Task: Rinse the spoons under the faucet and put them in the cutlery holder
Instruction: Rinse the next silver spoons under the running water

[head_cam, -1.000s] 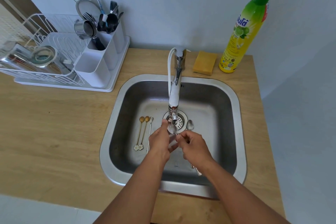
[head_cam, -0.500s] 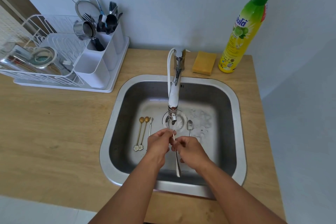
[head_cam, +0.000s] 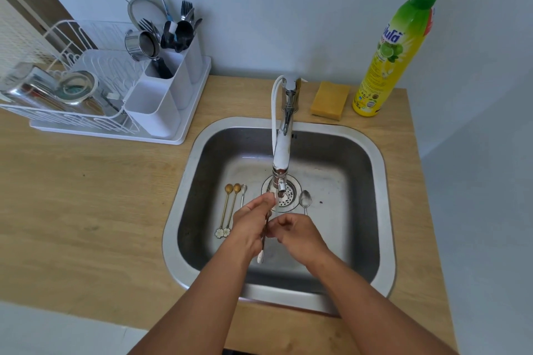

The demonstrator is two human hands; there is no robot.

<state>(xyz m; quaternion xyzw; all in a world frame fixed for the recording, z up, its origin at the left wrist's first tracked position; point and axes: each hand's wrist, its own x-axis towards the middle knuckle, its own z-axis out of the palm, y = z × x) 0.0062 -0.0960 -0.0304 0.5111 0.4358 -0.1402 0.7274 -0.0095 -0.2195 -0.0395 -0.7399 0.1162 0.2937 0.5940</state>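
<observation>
- Right under the faucet (head_cam: 281, 150) spout, both hands meet over the steel sink (head_cam: 372, 153).
- Left hand (head_cam: 251, 225): fingers curled round a silver spoon (head_cam: 264, 239), bowel end hidden up by the fingertips near the spout, handle hanging down past the palm toward the front wall of the sink.
- Right hand (head_cam: 297, 232): fingers curled in, tips at the spoon's shaft just beside the left hand; looks like a pinch, but can't tell for sure whether it really grips.
- Water stream: can't make it out.
- Sink floor, left of the drain strainer (head_cam: 285, 196): two gold spoons w/ flower ends (head_cam: 227, 210) side by side, plus a thin silver spoon (head_cam: 243, 194) just right of them, partly hidden by the left hand.
- Right of the drain: one more teaspoon (head_cam: 305, 199), bowl up top, handle running under the right hand.
- Cutlery holder (head_cam: 161, 101): white, three compartments, at the rack's right end, back left on the wooden surface (head_cam: 86, 210), well apart from the sink. Front compartment's inside not visible; the back ones hold forks, dark utensils, a metal cup.
- White dish rack (head_cam: 72, 89) beside it holds a metal container and glass items.
- Behind the sink: yellow sponge (head_cam: 330, 99), then a tall yellow-green dish soap bottle (head_cam: 389, 60) upright by the wall.
</observation>
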